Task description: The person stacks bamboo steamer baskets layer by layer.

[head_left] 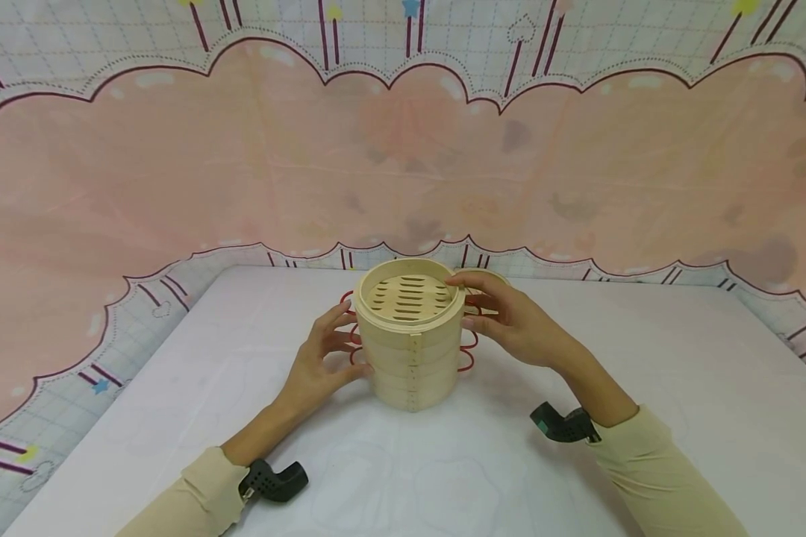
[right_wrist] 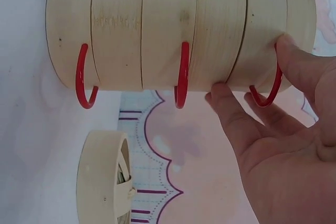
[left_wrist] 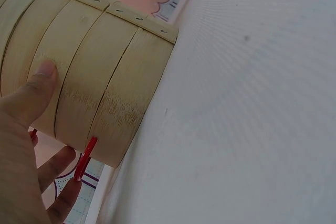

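A stack of bamboo steamer baskets [head_left: 389, 365] stands upright on the white table, with red handles [right_wrist: 181, 77] on both sides. The slatted floor [head_left: 408, 298] of the top basket shows from above. My left hand [head_left: 316, 365] holds the stack's left side. Its thumb lies on the bamboo wall [left_wrist: 84, 77], and its fingers reach behind around the red handles. On the right, my right hand [head_left: 520, 321] grips the top basket, thumb and fingers about its red handle and one finger at the rim. The far fingertips are partly hidden.
Behind the stack, to the right, a round bamboo lid [right_wrist: 97, 177] lies on the table, mostly hidden in the head view. A patterned cloth backdrop [head_left: 403, 164] rises at the table's back edge. Dark wrist cameras [head_left: 278, 481] sit on both forearms.
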A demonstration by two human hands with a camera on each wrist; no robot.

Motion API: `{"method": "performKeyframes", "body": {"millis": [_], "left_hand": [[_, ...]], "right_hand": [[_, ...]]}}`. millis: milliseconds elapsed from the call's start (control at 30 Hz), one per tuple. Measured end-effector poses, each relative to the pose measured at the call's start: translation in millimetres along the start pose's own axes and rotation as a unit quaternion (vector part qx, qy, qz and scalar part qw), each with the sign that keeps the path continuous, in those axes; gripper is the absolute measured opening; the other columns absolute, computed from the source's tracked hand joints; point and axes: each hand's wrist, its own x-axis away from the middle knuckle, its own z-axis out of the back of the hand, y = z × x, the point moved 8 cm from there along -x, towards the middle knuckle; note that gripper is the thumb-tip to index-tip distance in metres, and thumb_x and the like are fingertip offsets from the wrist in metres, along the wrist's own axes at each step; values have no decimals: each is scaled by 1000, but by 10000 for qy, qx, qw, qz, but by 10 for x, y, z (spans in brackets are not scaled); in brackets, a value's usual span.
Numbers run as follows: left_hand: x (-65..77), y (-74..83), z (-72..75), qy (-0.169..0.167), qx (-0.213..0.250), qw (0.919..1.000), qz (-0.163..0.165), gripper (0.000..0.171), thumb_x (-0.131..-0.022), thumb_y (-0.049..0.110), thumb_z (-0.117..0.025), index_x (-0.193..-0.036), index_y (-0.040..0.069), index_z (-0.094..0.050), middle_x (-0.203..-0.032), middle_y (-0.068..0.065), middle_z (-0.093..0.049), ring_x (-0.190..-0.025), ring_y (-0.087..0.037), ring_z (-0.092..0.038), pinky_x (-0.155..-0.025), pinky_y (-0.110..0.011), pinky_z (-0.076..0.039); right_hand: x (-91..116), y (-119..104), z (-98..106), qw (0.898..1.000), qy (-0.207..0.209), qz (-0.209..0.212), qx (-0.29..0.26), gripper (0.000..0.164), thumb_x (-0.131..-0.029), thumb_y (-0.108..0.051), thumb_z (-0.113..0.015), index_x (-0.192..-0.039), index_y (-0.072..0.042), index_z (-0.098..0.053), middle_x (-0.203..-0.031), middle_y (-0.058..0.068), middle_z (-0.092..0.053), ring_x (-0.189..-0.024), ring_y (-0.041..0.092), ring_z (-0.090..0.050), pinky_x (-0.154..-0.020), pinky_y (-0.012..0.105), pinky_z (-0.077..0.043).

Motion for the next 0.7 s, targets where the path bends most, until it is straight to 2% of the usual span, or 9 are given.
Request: {"method": "performKeyframes", "body": {"millis": [367, 700], "left_hand": [[-2, -7, 4, -44, 27, 10000, 81, 95, -65, -16, -79, -142, -4, -26, -129, -27, -47, -100, -26, -61, -81, -54, -51], [4, -3, 4, 75, 12, 9998, -182, 98, -60, -19, -79, -141, -4, -27, -126, -27, -50, -96, -25, -62, -77, -52, -53]], "right_hand": [[3, 0, -18, 9999, 5, 121, -72, 48, -91, 5, -59, -135, -8, -44, -141, 4, -36, -124, 28, -49, -94, 32, -48], [12, -18, -31, 9999, 50, 95, 77, 49, -90, 5, -60, -134, -11, -44, -142, 3, -35, -124, 29, -49, -94, 31, -48]]}}
